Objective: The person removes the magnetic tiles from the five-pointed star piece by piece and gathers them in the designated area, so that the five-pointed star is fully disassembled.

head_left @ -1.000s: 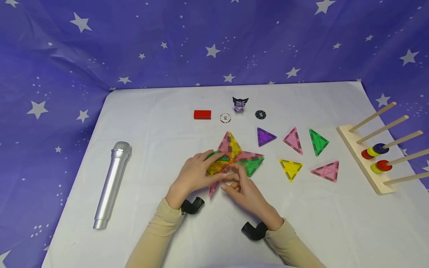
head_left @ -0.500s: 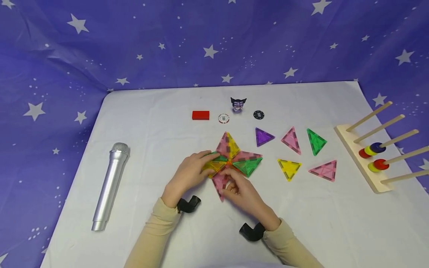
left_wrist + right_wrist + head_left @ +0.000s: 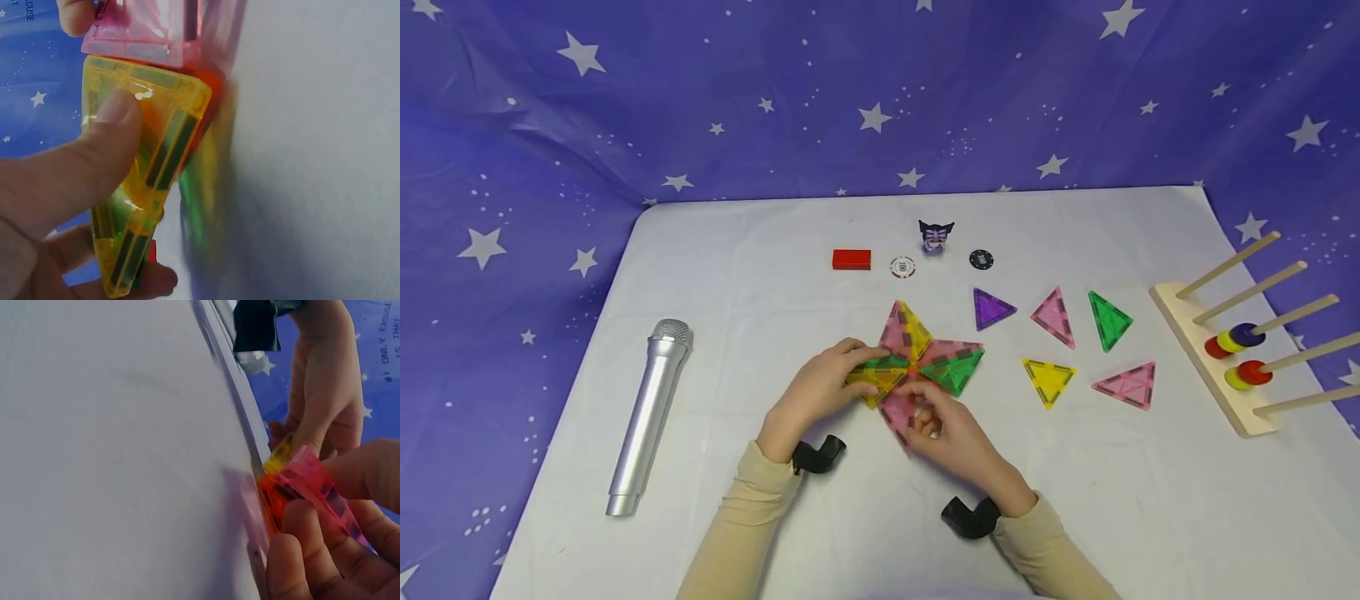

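Left hand (image 3: 820, 392) pinches yellow tile (image 3: 868, 379) to steady the star (image 3: 917, 354) — right hand (image 3: 951, 437) fingers grip pink tile (image 3: 898, 412) against it.

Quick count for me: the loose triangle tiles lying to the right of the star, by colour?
pink tiles: 2
purple tile: 1
green tile: 1
yellow tile: 1
Total: 5

Glossy translucent plastic tiles (image 3: 917, 358), brushed metal microphone (image 3: 647, 417), matt wooden peg rack (image 3: 1195, 350), cloth backdrop (image 3: 550, 125)
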`<state>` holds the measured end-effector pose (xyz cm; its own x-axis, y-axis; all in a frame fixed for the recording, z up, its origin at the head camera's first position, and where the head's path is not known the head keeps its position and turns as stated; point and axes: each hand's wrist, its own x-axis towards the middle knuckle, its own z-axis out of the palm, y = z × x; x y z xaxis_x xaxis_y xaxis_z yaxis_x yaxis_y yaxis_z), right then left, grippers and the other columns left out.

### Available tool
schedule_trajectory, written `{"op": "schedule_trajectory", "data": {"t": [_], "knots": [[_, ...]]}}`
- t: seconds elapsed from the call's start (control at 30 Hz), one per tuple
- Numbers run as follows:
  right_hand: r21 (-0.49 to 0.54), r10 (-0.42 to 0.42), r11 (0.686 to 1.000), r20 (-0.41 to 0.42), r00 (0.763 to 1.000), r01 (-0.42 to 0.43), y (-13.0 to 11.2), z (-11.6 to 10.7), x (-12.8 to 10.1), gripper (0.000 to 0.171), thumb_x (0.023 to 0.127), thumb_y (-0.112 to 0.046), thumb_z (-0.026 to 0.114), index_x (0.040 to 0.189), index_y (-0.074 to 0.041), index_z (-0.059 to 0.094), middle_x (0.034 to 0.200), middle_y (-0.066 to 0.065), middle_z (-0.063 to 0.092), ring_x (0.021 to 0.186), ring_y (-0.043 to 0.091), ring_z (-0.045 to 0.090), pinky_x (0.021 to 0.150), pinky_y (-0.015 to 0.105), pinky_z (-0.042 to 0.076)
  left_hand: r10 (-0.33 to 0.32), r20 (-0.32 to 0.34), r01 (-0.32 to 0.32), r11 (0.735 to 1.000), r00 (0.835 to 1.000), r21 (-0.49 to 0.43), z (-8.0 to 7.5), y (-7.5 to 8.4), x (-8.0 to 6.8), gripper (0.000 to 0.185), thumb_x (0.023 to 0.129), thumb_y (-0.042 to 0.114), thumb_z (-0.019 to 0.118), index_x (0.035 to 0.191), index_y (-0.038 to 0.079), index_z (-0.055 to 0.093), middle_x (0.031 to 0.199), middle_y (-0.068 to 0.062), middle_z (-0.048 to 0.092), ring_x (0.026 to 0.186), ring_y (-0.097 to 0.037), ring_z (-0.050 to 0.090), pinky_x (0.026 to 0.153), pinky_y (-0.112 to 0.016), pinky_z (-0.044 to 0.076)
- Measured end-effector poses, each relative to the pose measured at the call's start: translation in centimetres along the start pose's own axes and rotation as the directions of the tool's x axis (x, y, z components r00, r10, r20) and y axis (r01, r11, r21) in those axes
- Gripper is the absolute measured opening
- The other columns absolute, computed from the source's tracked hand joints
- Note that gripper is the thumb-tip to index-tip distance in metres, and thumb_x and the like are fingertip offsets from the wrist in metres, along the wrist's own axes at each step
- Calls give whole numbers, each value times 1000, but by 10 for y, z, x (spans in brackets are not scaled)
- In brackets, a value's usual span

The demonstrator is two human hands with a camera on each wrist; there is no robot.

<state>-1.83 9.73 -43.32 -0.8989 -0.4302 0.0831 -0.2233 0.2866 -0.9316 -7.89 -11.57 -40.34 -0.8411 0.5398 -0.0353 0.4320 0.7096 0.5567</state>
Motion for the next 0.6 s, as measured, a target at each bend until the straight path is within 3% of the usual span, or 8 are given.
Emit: {"op": "schedule_trajectory", "data": {"t": [0.33,0.47,0.6], "knots": [[77,-38,996,-1,999,38,-33,-33,-14,46,74,14,62,117,4,49,105,18,55,69,21,54,62,29,47,-147,55,145,988,988,45,-8,0,-6,48,80,32,68,126,24,54,100,-4,56,81,-16,53,72,-37,45],[76,-51,996,-76,996,57,-27,-53,-22,46,74,18,59,117,7,47,105,19,52,68,20,53,62,27,47,-180,71,177,983,981,51,-13,0,-9,50,79,33,70,125,23,55,98,-3,56,79,-16,52,71,-37,45],[77,-20,996,-173,985,33,-4,-72,-31,48,76,20,55,121,7,44,104,18,47,65,16,51,60,23,45,-200,88,196,979,976,55,-17,0,-10,50,78,33,71,124,21,56,98,-3,57,79,-16,52,70,-37,45]]}}
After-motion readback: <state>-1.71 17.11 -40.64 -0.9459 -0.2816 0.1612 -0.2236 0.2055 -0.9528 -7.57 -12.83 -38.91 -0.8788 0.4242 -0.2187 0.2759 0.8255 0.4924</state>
